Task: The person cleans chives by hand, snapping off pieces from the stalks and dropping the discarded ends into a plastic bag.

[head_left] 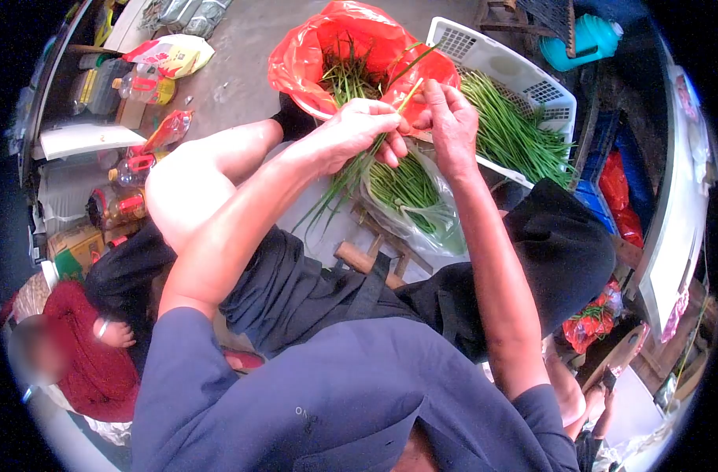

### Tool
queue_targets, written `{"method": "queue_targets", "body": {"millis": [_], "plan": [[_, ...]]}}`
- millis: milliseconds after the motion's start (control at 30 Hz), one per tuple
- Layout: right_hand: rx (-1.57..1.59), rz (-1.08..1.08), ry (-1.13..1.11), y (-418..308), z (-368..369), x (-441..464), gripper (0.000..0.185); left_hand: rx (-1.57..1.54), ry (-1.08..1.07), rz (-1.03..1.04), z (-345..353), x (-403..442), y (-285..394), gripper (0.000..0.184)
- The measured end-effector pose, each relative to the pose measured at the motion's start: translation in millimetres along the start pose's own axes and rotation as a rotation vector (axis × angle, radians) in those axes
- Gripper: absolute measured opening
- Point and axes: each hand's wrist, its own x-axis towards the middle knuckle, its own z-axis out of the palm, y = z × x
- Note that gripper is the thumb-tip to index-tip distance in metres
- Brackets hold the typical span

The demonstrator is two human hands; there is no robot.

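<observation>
My left hand (363, 132) is closed around a few long green stalks (333, 191), whose leafy ends hang down to the left. Thumb and fingers of my right hand (448, 118) are pinched together near the stalks' pale tips (411, 94); what they grip is too small to tell. Both hands are over the near rim of a red plastic bag (296, 71) with green and brownish scraps inside. Just below them lies a clear plastic bag (445, 228) of green stalks. A white crate (492, 53) at the right holds a large pile of green stalks (508, 126).
A wooden stool (367, 259) is between my legs. Bottles (142, 85) and packets (174, 55) line the left side. One person in red (91, 354) is at lower left, another person's hand (603, 401) at lower right. A teal jug (591, 39) stands behind the crate.
</observation>
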Motion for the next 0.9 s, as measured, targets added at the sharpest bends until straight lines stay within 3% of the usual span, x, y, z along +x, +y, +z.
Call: {"method": "queue_targets", "body": {"millis": [233,467,633,767,833,900], "plan": [[-0.242,-0.102,-0.058,5,1,1,0.021,0.032,0.021,-0.031,-1,0,-1,0.025],[-0.151,-0.063,0.057,13,-7,15,0.019,0.05,0.039,-0.051,-7,-4,1,0.025],[-0.15,-0.075,0.099,23,-7,24,0.017,-0.023,0.184,0.161,-18,-6,13,0.022],[-0.028,-0.06,0.037,24,11,18,0.03,-0.143,0.277,0.216,-25,-16,29,0.015],[0.003,-0.07,0.029,32,15,19,0.024,-0.154,0.338,0.23,-22,-22,36,0.012],[-0.29,-0.023,-0.101,38,12,22,0.018,-0.174,0.321,0.282,-25,-24,39,0.012]]}}
